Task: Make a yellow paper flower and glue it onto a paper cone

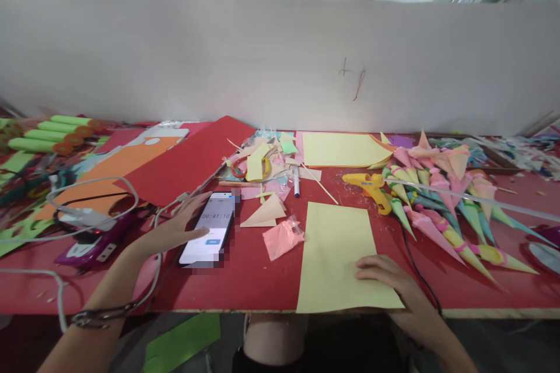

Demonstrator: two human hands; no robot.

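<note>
A phone (209,230) with a timer on its lit screen lies on the red table. My left hand (175,227) rests at its left edge, fingers stretched out, with the thumb over the screen. To the right, a pale yellow sheet of paper (335,256) lies near the table's front edge. My right hand (387,280) lies over its lower right side, fingers extended on the paper; the thumb is hidden. Between phone and sheet are a small bag of pink pieces (283,238) and a folded peach paper piece (265,211).
A yellow glue gun (371,187) lies beside a pile of coloured paper cones (437,198). Paper scraps (262,163) and a marker (296,180) fill the middle. At left are a purple power strip (96,242), white cables and red card (184,157). A white partition (262,58) stands behind.
</note>
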